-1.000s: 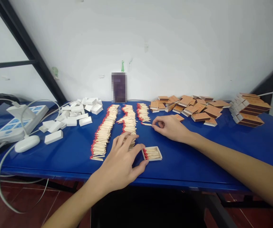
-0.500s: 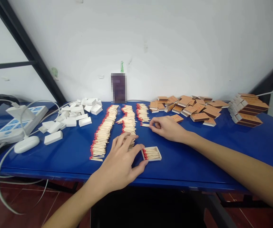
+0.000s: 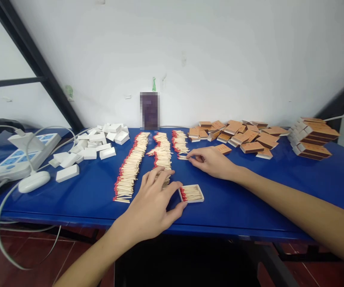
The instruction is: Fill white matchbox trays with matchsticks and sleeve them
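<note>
My left hand (image 3: 155, 205) has its thumb and index finger on the left end of a white matchbox tray (image 3: 202, 194), with the other fingers over the near part of the middle row of matches. Red-headed matchsticks (image 3: 191, 194) lie inside that tray, heads to the left. My right hand (image 3: 209, 161), fingers curled in a pinch, is at the near end of the short right row of matches (image 3: 178, 140). Its fingertips meet the tail ends of a few matchsticks (image 3: 182, 157); the exact grip is partly hidden.
Long match rows lie at left (image 3: 130, 167) and middle (image 3: 162, 153). White trays (image 3: 97, 137) pile at back left, orange matchbox sleeves (image 3: 251, 135) at back right. Filled-looking matchboxes (image 3: 315, 139) stack far right. A power strip (image 3: 22, 159) with cables sits on the blue table (image 3: 238, 211).
The fingertips of my right hand have shifted slightly left, further over the tail ends of the nearest matchsticks. My left hand and the tray stay in place.
</note>
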`<state>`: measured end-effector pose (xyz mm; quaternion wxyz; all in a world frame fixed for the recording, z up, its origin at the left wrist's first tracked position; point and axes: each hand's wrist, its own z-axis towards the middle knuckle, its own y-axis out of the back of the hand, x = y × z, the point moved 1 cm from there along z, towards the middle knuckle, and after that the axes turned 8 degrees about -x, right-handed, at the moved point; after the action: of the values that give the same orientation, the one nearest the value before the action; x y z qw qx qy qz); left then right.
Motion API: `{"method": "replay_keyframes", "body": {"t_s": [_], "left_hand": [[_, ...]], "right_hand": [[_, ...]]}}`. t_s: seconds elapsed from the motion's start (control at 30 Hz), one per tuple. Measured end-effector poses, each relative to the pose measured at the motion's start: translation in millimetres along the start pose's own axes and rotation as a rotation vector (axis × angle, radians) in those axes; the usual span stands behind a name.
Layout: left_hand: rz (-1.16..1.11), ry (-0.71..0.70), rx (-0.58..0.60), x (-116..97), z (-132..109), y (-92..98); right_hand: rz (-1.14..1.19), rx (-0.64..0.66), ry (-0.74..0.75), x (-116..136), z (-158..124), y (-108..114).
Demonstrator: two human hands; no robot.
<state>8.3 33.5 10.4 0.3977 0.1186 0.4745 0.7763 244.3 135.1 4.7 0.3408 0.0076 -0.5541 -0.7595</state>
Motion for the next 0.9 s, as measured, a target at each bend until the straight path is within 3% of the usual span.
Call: {"method": "replay_keyframes", "body": {"t_s": [0.57,0.9], "left_hand": [[0.010,0.003,0.023,0.0,0.8,-1.0],[0.011,0.009,0.033,0.2,0.1,-1.4]], "right_hand": [[0.026,-0.058,-0.062,-2.0,0.3,-3.6],[-0.031,-0.020,-0.082,3.6,3.1,-4.5]]}}
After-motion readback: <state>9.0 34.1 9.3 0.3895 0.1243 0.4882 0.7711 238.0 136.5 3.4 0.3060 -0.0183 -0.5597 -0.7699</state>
